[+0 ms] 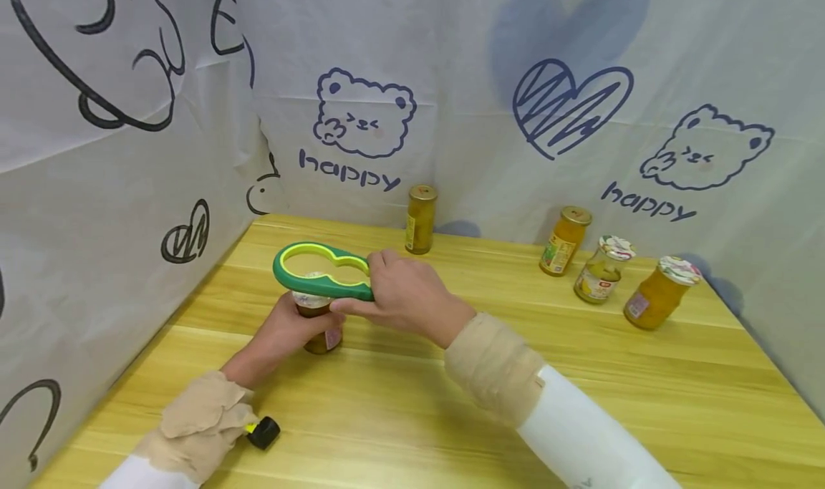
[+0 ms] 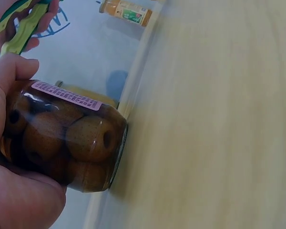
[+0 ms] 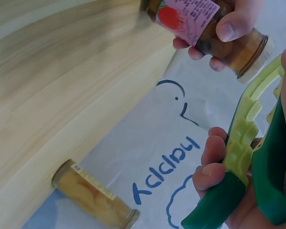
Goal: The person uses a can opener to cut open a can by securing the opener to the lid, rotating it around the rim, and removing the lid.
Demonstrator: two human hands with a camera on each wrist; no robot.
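My left hand (image 1: 286, 335) grips a glass jar of round brown fruit (image 2: 66, 138) around its side, fingers and thumb wrapped below the lid. The jar has a pink label and a white patterned lid (image 1: 312, 301). A green jar opener (image 1: 316, 283) with a lime-yellow toothed inner edge is in my right hand (image 1: 412, 292), gripped by its narrow end. Its wide loop overlaps the lid in the head view. From the right wrist, the loop end appears right beside the lid (image 3: 257, 59). The jar's base is close to the wooden table (image 2: 209, 119).
A gold-lidded jar of yellow fruit (image 1: 421, 220) stands at the back by the white cloth wall (image 1: 464, 117). Farther right are an orange jar (image 1: 562, 244), a pale fruit jar (image 1: 601, 274) and another orange jar (image 1: 656, 299). A black and yellow object (image 1: 263, 432) is beside the left wrist.
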